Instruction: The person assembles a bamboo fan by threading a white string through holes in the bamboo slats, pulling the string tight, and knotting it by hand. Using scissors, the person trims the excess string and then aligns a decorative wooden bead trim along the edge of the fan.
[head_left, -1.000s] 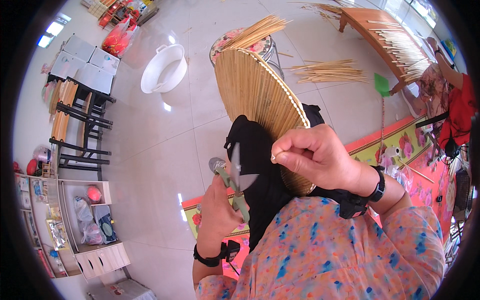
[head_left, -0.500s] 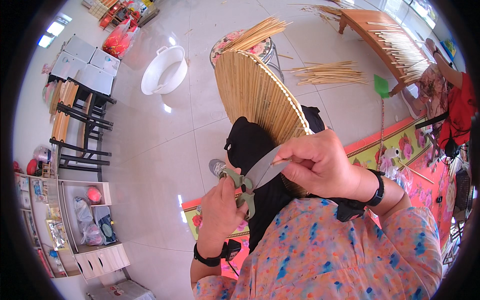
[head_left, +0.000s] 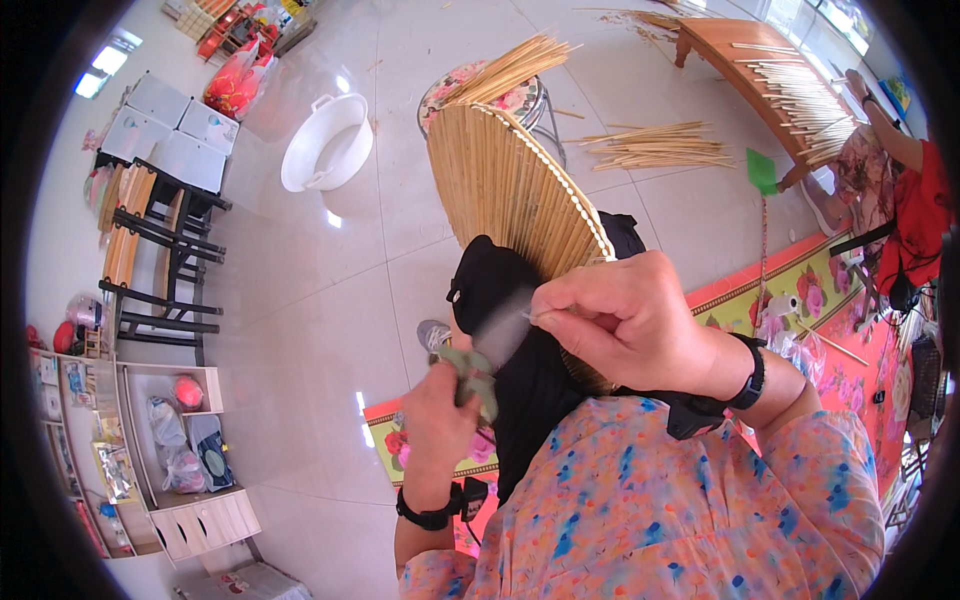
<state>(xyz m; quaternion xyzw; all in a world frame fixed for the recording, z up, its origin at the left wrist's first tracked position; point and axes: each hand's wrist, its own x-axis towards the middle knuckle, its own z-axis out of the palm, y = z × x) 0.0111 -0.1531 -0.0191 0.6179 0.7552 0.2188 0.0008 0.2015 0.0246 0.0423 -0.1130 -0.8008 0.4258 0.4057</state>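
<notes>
My left hand [head_left: 440, 415] is closed round the green handles of a pair of scissors [head_left: 482, 382], whose blades are smeared by motion and look closed together. Just right of the blade tips, my right hand [head_left: 630, 320] has thumb and forefinger pinched together. A tiny pale tip pokes out of that pinch, too small to name. Beyond my right hand, a curved panel of straw-coloured stalks [head_left: 500, 190] stands tilted against my black-clad legs [head_left: 495, 280]. White stitching [head_left: 560, 172] runs along its right edge; my right hand hides its near end.
A round flowered stool [head_left: 437, 98] carries a bundle of stalks [head_left: 520, 65]. More stalks [head_left: 660, 145] lie on the tiled floor. A white tub [head_left: 328, 145] stands left. At right are a wooden bench [head_left: 735, 75] with pale sticks, a green fly swatter [head_left: 761, 172] and another person [head_left: 915, 220].
The scissors have moved down and left, away from my right hand's fingertips, and their blades have come together. My right hand has shifted slightly left, still pinching.
</notes>
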